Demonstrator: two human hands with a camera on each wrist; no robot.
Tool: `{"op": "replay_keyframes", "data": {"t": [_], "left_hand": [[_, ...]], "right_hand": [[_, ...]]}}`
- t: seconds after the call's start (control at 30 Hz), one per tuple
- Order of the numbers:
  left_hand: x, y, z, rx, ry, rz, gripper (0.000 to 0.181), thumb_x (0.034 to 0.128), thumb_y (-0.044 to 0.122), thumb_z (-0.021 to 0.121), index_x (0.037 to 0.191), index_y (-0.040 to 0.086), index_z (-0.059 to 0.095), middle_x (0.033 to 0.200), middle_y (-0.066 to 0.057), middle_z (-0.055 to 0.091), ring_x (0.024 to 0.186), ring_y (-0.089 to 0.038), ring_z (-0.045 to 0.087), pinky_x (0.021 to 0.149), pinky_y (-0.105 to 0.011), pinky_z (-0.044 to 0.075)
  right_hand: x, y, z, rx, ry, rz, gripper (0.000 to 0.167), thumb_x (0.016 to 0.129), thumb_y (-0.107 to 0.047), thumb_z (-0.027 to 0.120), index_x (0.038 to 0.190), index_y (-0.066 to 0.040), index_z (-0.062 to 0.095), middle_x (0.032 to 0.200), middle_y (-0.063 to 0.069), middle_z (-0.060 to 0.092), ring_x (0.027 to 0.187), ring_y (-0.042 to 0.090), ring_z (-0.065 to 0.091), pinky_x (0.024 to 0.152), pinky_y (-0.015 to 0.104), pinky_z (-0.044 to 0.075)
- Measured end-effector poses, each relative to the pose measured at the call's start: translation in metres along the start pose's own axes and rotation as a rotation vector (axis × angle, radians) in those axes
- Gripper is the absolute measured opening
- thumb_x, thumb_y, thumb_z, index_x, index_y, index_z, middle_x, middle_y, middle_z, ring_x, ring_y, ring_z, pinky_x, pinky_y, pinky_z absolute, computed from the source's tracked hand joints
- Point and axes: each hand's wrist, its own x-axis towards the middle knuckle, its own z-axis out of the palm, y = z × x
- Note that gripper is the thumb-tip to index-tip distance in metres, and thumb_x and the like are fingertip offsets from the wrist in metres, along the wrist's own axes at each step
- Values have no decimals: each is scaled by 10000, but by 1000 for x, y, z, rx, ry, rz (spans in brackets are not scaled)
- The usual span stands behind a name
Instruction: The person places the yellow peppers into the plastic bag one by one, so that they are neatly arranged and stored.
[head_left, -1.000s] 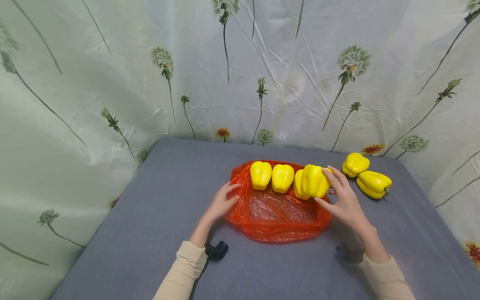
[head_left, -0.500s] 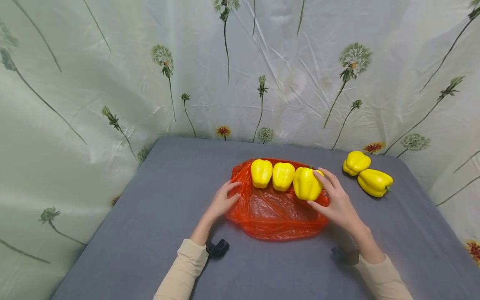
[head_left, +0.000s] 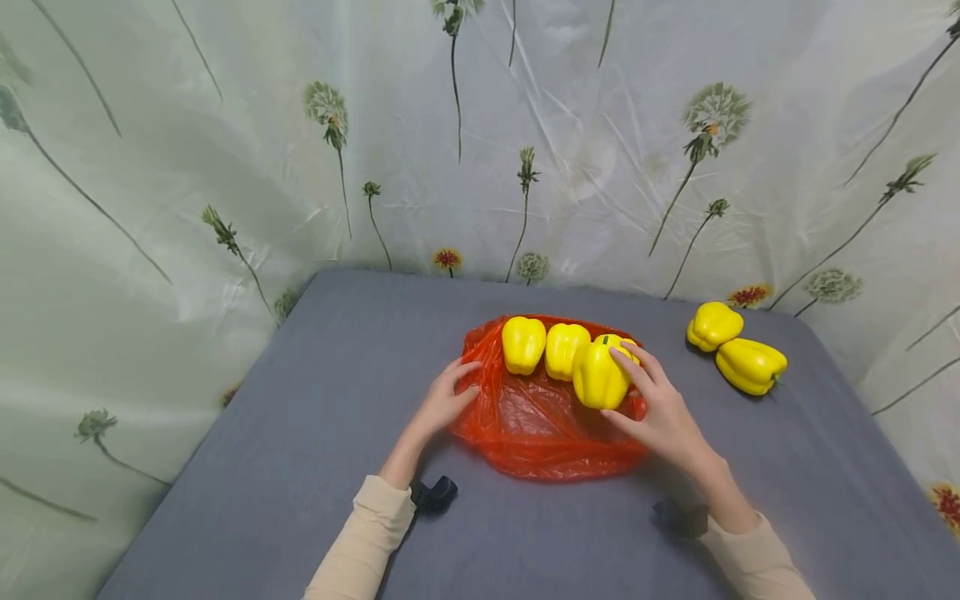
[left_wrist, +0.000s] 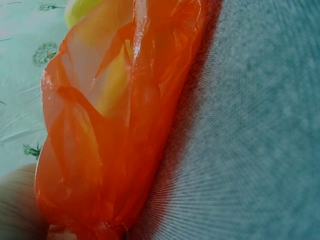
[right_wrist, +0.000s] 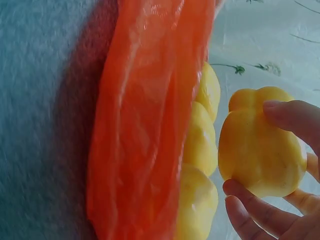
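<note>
A red plastic bag (head_left: 555,454) lies spread with its mouth up on the table. My left hand (head_left: 444,402) holds its left edge, and the thumb (left_wrist: 20,205) shows beside the bunched plastic in the left wrist view. Two yellow bell peppers, a left one (head_left: 523,346) and a middle one (head_left: 567,351), stand in a row along the bag's far side. Behind the held pepper, a third yellow bell pepper (head_left: 617,340) is mostly hidden. My right hand (head_left: 663,417) grips another yellow bell pepper (right_wrist: 262,145) between thumb and fingers, raised over the bag's right part.
Two more yellow bell peppers, one upright (head_left: 714,326) and one lying on its side (head_left: 752,367), sit at the table's far right. The grey table (head_left: 300,433) meets a flower-printed curtain (head_left: 480,167) at the back. Dark wrist devices (head_left: 435,497) are on both arms.
My right hand has carried the held pepper left and slightly toward me, over the bag, uncovering the top of the pepper behind. The left hand stays at the bag's edge.
</note>
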Motion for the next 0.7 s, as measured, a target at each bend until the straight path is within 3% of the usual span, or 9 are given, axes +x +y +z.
{"op": "replay_keyframes", "data": {"t": [0.17,0.47,0.7], "left_hand": [[2,-1,0,-3,-2,-19,431,892,114,557,1321,75,524,1493,-201,347,1392,-386,315,1117,-567,292],[0,-1,-1,-7,-3,-2,427,894,101,547,1320,71,525,1487,-195,359,1380,-391,332,1106,-566,309],[1,-2,0,-8,-3,-16,421,906,126,548,1325,94,523,1494,-187,349,1378,-387,336,1094,-569,326]], "right_hand": [[1,-6,5,24,-30,-6,856,693,-159,811,1428,-168,374,1450,155,337,1202,315,463,821,474,555],[3,-16,18,11,-44,-55,845,679,-192,822,1410,-163,399,1438,119,366,1192,251,471,795,412,576],[5,-21,26,45,-108,-22,850,706,-231,810,1432,-212,367,1469,91,337,1167,257,523,828,403,568]]}}
